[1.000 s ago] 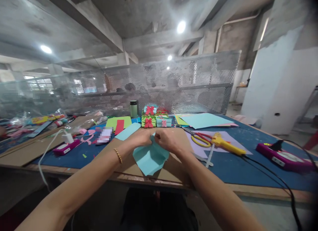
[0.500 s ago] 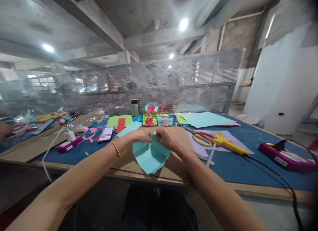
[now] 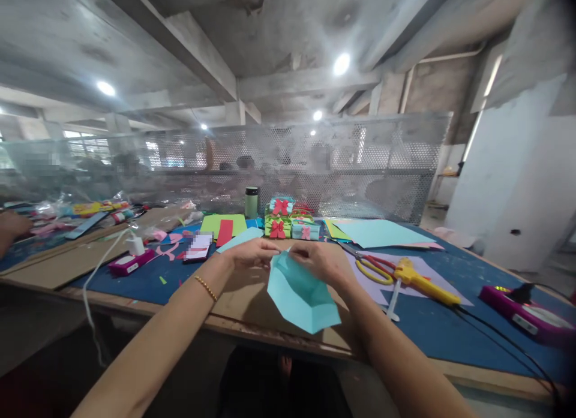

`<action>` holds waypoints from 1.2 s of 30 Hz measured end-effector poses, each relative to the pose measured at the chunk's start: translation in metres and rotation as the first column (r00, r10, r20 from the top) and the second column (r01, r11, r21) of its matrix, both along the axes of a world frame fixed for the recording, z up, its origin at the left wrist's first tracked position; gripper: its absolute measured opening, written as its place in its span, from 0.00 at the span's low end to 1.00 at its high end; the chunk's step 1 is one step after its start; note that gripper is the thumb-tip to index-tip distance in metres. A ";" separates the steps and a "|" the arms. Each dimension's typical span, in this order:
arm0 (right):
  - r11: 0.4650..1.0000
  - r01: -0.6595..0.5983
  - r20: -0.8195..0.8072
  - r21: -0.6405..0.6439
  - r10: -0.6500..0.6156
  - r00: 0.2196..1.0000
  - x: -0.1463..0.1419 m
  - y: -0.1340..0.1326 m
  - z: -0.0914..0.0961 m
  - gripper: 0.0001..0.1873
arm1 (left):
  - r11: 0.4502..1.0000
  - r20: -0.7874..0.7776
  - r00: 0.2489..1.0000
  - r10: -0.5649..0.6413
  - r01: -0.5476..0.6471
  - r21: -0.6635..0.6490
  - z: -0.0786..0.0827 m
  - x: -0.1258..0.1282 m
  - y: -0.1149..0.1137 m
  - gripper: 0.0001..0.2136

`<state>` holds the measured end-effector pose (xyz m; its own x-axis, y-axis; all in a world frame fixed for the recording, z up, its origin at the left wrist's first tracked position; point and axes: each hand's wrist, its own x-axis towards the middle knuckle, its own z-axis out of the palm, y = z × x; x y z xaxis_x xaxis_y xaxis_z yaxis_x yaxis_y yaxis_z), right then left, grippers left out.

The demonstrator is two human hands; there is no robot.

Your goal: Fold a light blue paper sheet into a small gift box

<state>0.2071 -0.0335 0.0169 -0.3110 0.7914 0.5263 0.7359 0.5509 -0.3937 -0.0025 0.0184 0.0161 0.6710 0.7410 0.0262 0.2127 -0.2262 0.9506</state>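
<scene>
head view: at the far left, we see another person's hand (image 3: pixel 14 226) by a messy pile of scraps. next comes a purple box (image 3: pixel 132 262) with a white plug (image 3: pixel 135 244) stuck in it, then a phone (image 3: pixel 197 250) and a red strip (image 3: pixel 225 231) lying on green paper (image 3: pixel 240 223). our left hand (image 3: pixel 254 252), with gold beads (image 3: pixel 207 289) round its wrist, has bent fingers close to the top edge of the folded blue paper (image 3: pixel 308 301); we cannot tell if they pinch it. behind it, a green bottle (image 3: pixel 251 203) stands beside little boxes (image 3: pixel 278 221) with bows. the blue paper is over the brown board (image 3: pixel 252 304), just in front of us, and our right hand (image 3: pixel 314 259) pinches its top. further right, we see scissors (image 3: pixel 375 260) and a yellow glue gun (image 3: pixel 427 288) on purple paper (image 3: pixel 366 285), then another purple box (image 3: pixel 517 313) with a black plug (image 3: pixel 522 294).
</scene>
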 end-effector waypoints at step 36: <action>0.973 -0.021 -0.064 -0.232 0.007 0.998 -0.005 -0.008 0.014 0.12 | 0.995 0.251 0.966 -0.064 0.043 0.085 -0.037 0.020 -0.006 0.23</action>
<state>0.2021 -0.0418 0.0306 -0.2952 0.8900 0.3475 0.6985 0.4492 -0.5572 0.0176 0.0125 -0.0212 0.6735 0.6931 0.2569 -0.0473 -0.3064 0.9507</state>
